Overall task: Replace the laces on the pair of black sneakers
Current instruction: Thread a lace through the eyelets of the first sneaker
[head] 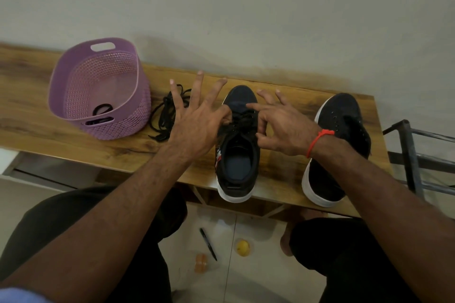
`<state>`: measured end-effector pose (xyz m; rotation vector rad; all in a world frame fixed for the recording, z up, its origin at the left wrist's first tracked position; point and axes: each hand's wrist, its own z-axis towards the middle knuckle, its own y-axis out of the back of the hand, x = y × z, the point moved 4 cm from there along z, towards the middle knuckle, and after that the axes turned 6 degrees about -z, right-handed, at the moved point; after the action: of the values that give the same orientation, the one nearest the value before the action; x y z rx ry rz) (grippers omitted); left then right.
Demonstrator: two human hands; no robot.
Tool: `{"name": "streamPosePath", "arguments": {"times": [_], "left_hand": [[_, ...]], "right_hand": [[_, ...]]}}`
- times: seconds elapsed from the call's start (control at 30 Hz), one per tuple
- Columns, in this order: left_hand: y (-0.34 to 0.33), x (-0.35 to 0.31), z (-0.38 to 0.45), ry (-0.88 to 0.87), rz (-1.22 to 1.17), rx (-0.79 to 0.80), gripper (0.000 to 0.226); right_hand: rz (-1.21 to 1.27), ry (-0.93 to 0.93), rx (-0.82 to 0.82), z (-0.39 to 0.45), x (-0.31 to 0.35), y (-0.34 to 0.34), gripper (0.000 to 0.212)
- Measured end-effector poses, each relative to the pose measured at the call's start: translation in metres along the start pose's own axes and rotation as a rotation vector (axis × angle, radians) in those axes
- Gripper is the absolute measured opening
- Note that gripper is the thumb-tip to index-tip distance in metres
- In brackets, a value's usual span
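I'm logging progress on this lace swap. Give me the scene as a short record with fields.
left shoe: laced near the toe, both hands at its laces
right shoe: eyelets bare, no lace
left hand: thumb and forefinger at the laces, other fingers spread
right hand: thumb and a curled finger at the laces
loose laces: piled on the table beside the basket
basket: purple, black lace inside

A plain room at home, I'd say.
Bare wall (246,7) beyond my hands, wooden table (37,115) under them, tiled floor (258,278) below, purple laundry-style basket (98,86) left.
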<state>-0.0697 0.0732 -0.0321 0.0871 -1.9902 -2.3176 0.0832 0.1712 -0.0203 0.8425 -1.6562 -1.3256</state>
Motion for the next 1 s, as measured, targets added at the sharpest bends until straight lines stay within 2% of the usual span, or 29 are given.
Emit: {"name": "streamPosePath", "arguments": {"times": [0.13,0.23,0.3,0.37,0.4,0.47,0.53,0.6,0.77,0.87,1.0], "left_hand": [[-0.005,0.001,-0.001,-0.027,-0.104,0.022,0.029],[-0.005,0.015,0.006,0.08,-0.425,-0.009,0.019],[-0.002,0.023,0.012,0.227,-0.691,-0.019,0.021],[0.006,0.023,0.016,0.263,-0.815,-0.07,0.03],[0.009,0.02,0.016,0.24,-0.831,-0.058,0.035],[0.005,0.013,0.014,0.168,-0.83,0.095,0.044],[-0.006,0.01,0.012,0.093,-0.746,0.276,0.067],[-0.015,0.011,0.01,0.108,-0.665,0.392,0.085],[-0.008,0.009,0.008,0.161,-0.659,0.479,0.088],[-0.009,0.01,0.005,0.158,-0.612,0.58,0.103],[-0.011,0.014,0.003,0.148,-0.572,0.608,0.112]], "right_hand": [[0.028,-0.044,0.019,-0.001,-0.004,-0.003,0.015],[0.181,-0.121,-0.035,-0.007,-0.015,0.005,0.009],[0.277,-0.155,-0.106,-0.01,-0.021,0.011,0.006],[0.32,-0.16,-0.173,-0.01,-0.023,0.017,0.01],[0.329,-0.163,-0.193,-0.01,-0.021,0.019,0.013],[0.345,-0.18,-0.192,-0.008,-0.016,0.018,0.02],[0.343,-0.19,-0.146,-0.005,-0.011,0.011,0.032],[0.299,-0.191,-0.075,-0.002,-0.007,0.0,0.044],[0.32,-0.221,0.016,0.0,-0.006,-0.007,0.063],[0.358,-0.224,0.099,-0.002,-0.008,-0.002,0.087],[0.301,-0.218,0.279,-0.007,-0.005,-0.011,0.111]]}}
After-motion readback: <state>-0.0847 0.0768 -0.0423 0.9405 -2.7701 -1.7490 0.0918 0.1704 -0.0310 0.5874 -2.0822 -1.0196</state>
